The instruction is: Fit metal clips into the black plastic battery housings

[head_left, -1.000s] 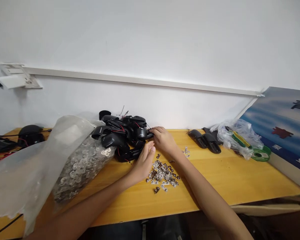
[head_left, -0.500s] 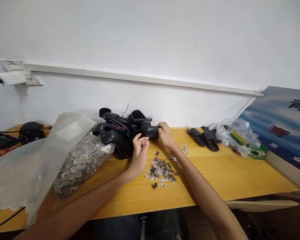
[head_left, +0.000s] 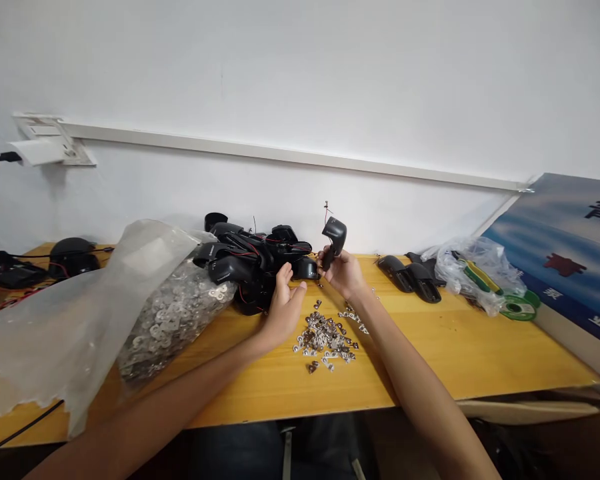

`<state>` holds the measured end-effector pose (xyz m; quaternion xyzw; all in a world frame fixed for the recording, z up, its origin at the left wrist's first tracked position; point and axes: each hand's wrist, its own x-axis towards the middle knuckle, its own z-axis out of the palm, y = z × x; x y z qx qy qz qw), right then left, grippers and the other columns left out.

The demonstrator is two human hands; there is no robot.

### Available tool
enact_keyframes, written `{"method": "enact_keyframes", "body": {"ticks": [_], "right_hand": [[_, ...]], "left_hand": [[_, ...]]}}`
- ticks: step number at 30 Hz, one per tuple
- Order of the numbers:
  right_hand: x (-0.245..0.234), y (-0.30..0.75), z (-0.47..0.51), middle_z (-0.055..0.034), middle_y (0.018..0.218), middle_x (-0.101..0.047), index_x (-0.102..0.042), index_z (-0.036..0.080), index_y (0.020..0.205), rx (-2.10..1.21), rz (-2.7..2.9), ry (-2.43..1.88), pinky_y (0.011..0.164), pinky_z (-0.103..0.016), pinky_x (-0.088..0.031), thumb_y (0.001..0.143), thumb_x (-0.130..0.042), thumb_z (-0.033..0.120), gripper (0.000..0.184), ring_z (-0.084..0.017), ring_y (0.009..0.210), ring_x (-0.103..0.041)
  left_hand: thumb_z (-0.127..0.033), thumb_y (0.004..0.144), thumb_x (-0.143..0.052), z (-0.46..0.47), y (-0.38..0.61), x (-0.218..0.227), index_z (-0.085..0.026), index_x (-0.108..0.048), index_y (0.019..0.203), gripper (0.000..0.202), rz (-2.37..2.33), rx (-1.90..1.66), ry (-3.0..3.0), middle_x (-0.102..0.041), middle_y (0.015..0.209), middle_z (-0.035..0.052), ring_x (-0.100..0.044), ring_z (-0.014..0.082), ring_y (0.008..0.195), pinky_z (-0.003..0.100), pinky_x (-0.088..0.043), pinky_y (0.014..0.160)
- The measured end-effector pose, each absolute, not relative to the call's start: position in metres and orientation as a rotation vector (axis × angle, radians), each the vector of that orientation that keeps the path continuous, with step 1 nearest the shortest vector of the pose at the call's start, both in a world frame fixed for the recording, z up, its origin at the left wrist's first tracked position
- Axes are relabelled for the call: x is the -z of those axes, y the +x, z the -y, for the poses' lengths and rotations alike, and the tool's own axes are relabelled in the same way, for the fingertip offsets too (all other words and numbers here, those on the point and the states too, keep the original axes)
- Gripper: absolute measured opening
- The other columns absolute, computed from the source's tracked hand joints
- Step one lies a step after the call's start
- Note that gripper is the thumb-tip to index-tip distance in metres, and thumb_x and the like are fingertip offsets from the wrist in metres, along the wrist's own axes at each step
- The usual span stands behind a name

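Note:
My right hand is closed around a black plastic part with thin red wires, held upright above the wooden table. My left hand rests with fingers partly spread against the heap of black wired parts, holding nothing I can see. A small pile of shiny metal pieces lies on the table just in front of both hands.
A clear plastic bag of metal washers lies to the left. Two black shells, a plastic bag with green items and a solder reel sit to the right. A blue board leans at the far right.
My right hand has pulled one black part out of the heap and lifted it upright. My left hand has let go and drawn back a little.

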<state>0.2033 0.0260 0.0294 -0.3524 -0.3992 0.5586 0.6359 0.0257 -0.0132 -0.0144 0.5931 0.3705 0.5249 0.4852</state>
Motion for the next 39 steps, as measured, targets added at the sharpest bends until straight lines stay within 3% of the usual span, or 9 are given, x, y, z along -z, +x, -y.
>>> {"method": "enact_keyframes", "body": {"ticks": [6, 11, 16, 20, 22, 24, 30, 36, 39], "right_hand": [[-0.035, 0.192, -0.015, -0.0013, 0.086, -0.068, -0.057, 0.027, 0.1, -1.089, 0.866, -0.862, 0.07, -0.035, -0.057, 0.083, -0.074, 0.049, 0.032, -0.02, 0.075, -0.068], [-0.038, 0.171, 0.031, -0.0023, 0.091, -0.068, -0.056, 0.029, 0.106, -0.845, 1.098, -1.013, 0.076, -0.038, -0.057, 0.099, -0.059, 0.061, 0.033, -0.02, 0.077, -0.065], [-0.034, 0.162, 0.079, -0.0022, 0.086, -0.067, -0.061, 0.028, 0.113, -0.645, 1.651, -1.277, 0.073, -0.039, -0.05, 0.104, -0.055, 0.054, 0.028, -0.024, 0.075, -0.062], [-0.035, 0.212, 0.08, -0.0039, 0.089, -0.072, -0.068, 0.026, 0.105, -0.424, 1.671, -1.403, 0.073, -0.038, -0.049, 0.105, -0.053, 0.048, 0.027, -0.024, 0.077, -0.064], [-0.036, 0.255, 0.073, -0.0069, 0.094, -0.074, -0.072, 0.023, 0.099, -0.277, 1.604, -1.493, 0.078, -0.039, -0.052, 0.1, -0.056, 0.042, 0.025, -0.025, 0.083, -0.066], [-0.035, 0.297, 0.065, -0.0099, 0.11, -0.077, -0.076, 0.021, 0.103, -0.265, 1.624, -1.568, 0.089, -0.042, -0.056, 0.093, -0.059, 0.031, 0.023, -0.026, 0.096, -0.07], [-0.019, 0.35, 0.054, -0.0099, 0.123, -0.079, -0.083, 0.024, 0.1, -0.476, 1.766, -1.728, 0.102, -0.047, -0.059, 0.085, -0.065, 0.019, 0.024, -0.026, 0.109, -0.074], [-0.009, 0.354, 0.048, -0.0106, 0.108, -0.08, -0.08, 0.021, 0.089, -0.47, 1.798, -1.771, 0.096, -0.047, -0.062, 0.088, -0.066, 0.027, 0.014, -0.027, 0.096, -0.075], [-0.006, 0.357, 0.046, -0.012, 0.116, -0.078, -0.081, 0.022, 0.097, -0.555, 1.813, -1.716, 0.096, -0.047, -0.062, 0.089, -0.07, 0.033, 0.018, -0.028, 0.1, -0.074]], "left_hand": [[-0.032, 0.105, -0.053, 0.033, 0.019, 0.0, -0.026, -0.038, 0.159, 0.056, -0.815, -1.407, 1.622, -0.039, 0.17, 0.0164, -0.038, 0.0309, 0.159, 0.054, -0.043, 0.123], [-0.051, 0.108, -0.05, 0.036, 0.013, -0.003, -0.026, -0.043, 0.159, 0.057, -0.703, -1.331, 1.653, -0.044, 0.169, 0.0145, -0.043, 0.0304, 0.156, 0.05, -0.04, 0.126], [-0.064, 0.104, -0.051, 0.034, 0.017, -0.003, -0.022, -0.061, 0.137, 0.054, -0.75, -1.329, 1.453, -0.067, 0.146, 0.0105, -0.053, 0.0309, 0.147, 0.045, -0.044, 0.123], [-0.068, 0.101, -0.054, 0.036, 0.021, -0.007, -0.022, -0.059, 0.128, 0.054, -0.729, -1.206, 1.289, -0.077, 0.12, 0.0126, -0.076, 0.0295, 0.105, 0.04, -0.062, 0.082], [-0.07, 0.099, -0.055, 0.037, 0.022, -0.009, -0.022, -0.056, 0.124, 0.054, -0.695, -1.14, 1.256, -0.079, 0.109, 0.0111, -0.077, 0.023, 0.077, 0.033, -0.057, 0.061], [-0.069, 0.099, -0.057, 0.037, 0.023, -0.009, -0.023, -0.055, 0.118, 0.05, -0.682, -1.12, 1.26, -0.078, 0.104, 0.0088, -0.072, 0.0168, 0.063, 0.028, -0.05, 0.053], [-0.058, 0.104, -0.052, 0.033, 0.023, -0.006, -0.024, -0.052, 0.117, 0.036, -0.677, -1.066, 1.219, -0.077, 0.101, 0.0056, -0.067, 0.0144, 0.059, 0.029, -0.046, 0.052], [-0.052, 0.103, -0.047, 0.029, 0.021, -0.004, -0.022, -0.053, 0.119, 0.035, -0.644, -1.012, 1.169, -0.077, 0.104, 0.0077, -0.067, 0.0181, 0.062, 0.033, -0.043, 0.056], [-0.046, 0.097, -0.055, 0.027, 0.019, -0.003, -0.021, -0.055, 0.121, 0.035, -0.611, -0.951, 1.137, -0.077, 0.109, 0.0087, -0.072, 0.021, 0.068, 0.033, -0.047, 0.06]]}}
